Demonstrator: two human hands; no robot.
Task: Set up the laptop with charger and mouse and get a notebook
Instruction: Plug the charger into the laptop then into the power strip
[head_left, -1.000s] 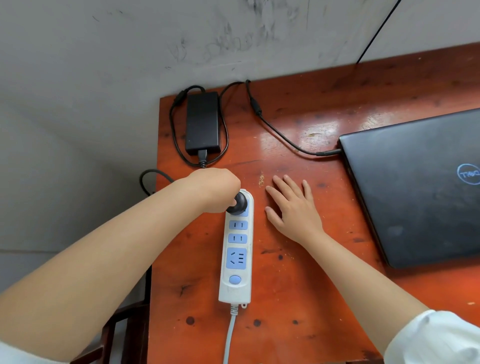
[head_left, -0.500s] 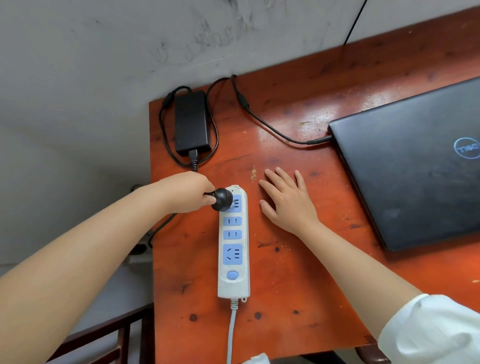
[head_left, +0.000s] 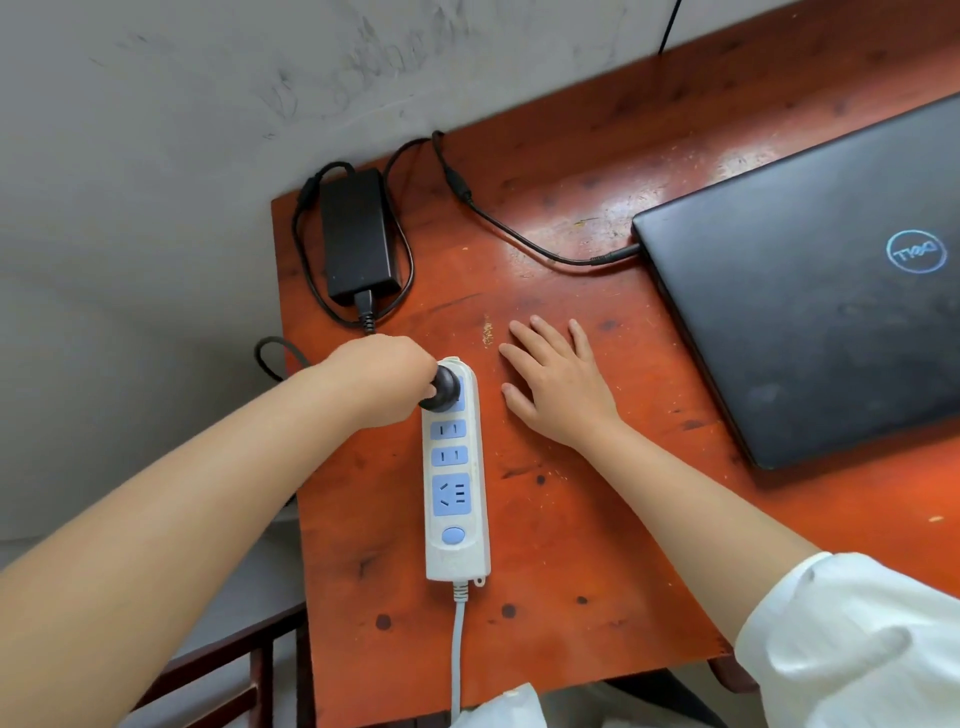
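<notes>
On the surface (head_left: 571, 545), the power strip (head_left: 457, 499) lies lengthwise. At its far end, the left hand (head_left: 382, 382) grips the black plug (head_left: 441, 394) against the top socket. Right of the strip, the right hand (head_left: 558, 384) rests flat, fingers spread. Beyond the strip sits the charger brick (head_left: 356, 234); far right, the closed laptop (head_left: 810, 291) has its cable connected.

Left hand (head_left: 382, 382): fist closed round plug (head_left: 442, 395), knuckles up; bare forearm entered from 8 o'clock. Right hand (head_left: 558, 387): flat, palm down, fingers (head_left: 540, 332) spread toward 11 o'clock; forearm entered from 4 o'clock, white sleeve (head_left: 852, 644) pushed up.
</notes>
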